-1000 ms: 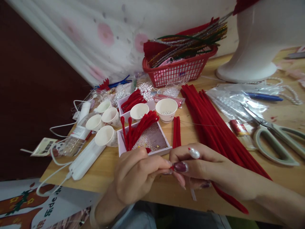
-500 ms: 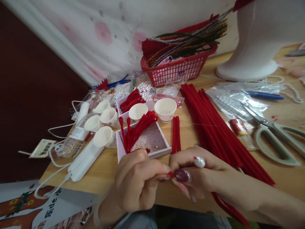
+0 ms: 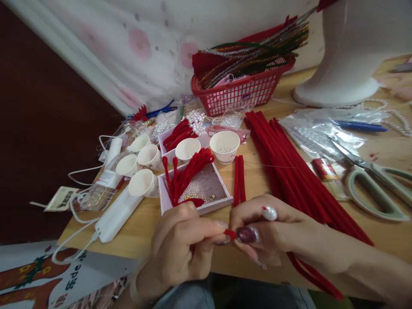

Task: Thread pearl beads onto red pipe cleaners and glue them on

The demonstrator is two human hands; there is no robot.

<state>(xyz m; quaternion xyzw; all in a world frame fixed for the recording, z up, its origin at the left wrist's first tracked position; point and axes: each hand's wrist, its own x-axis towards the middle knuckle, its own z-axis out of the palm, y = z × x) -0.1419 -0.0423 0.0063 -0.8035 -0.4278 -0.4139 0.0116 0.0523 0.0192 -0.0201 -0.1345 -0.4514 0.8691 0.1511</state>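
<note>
A short bit of red pipe cleaner [image 3: 229,234] shows between my two hands at the table's front edge. My left hand [image 3: 186,244] pinches one end of it between thumb and forefinger. Close against it, my right hand [image 3: 264,231] grips the other side with thumb and fingers; a white pearl sits on a finger. Below the right wrist hangs a bent red strand [image 3: 317,279]; whether it belongs to the held piece I cannot tell. Just beyond my hands lie two short red pipe cleaners [image 3: 238,180] and a lilac tray [image 3: 214,209] with red looped pieces and beads.
Several paper cups [image 3: 141,183] stand left, beside a white power strip [image 3: 117,219]. A bundle of red pipe cleaners [image 3: 299,184] lies right, with scissors [image 3: 370,180] and a bead bag [image 3: 322,133] beyond. A red basket [image 3: 238,96] and a white stand [image 3: 337,81] are at the back.
My hands have parted slightly, so a little more of the red pipe cleaner shows between the fingertips. Both keep their pinch. The view has shifted slightly.
</note>
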